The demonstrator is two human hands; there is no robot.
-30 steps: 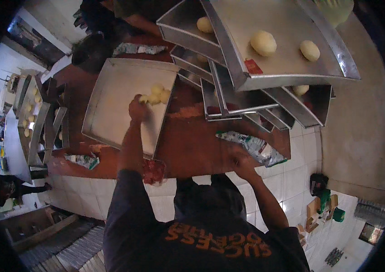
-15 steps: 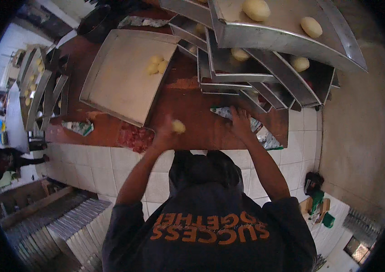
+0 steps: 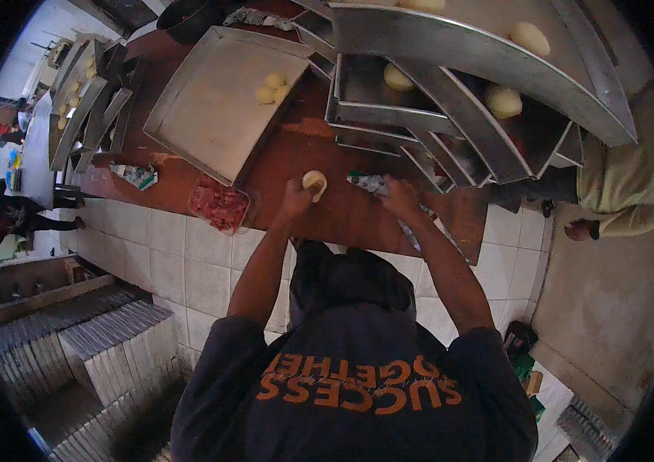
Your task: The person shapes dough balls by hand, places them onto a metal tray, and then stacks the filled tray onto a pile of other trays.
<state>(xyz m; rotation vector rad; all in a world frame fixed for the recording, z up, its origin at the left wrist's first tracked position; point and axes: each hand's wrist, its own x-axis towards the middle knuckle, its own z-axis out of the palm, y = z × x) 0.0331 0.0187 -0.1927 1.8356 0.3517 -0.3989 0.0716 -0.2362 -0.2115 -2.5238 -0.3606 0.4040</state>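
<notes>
A small round piece of pale dough (image 3: pixel 314 183) is in my left hand (image 3: pixel 297 200), its top looking partly folded or hollowed. My right hand (image 3: pixel 399 199) is closed on a cone-shaped piping bag (image 3: pixel 369 183) of printed white and green film. The bag's narrow end points left toward the dough, apart from it, and its wide end runs beneath my right forearm. Left of my left hand, a clear tub (image 3: pixel 221 205) of red, chunky filling sits at the table's near edge. Beyond it lies a shallow metal tray (image 3: pixel 204 108) with several dough balls (image 3: pixel 271 88) at its right side.
Stacked metal trays (image 3: pixel 450 92) with dough balls crowd the table's right side, overhanging its edge. Another printed bag (image 3: pixel 134 175) lies at the left. A person in light clothing (image 3: pixel 623 185) stands at the right. More stacked trays (image 3: pixel 80 108) stand at the far left.
The left hand has moved right with the dough, away from the tub. My right hand now grips the bag near its narrow end. A person has come into view at the right.
</notes>
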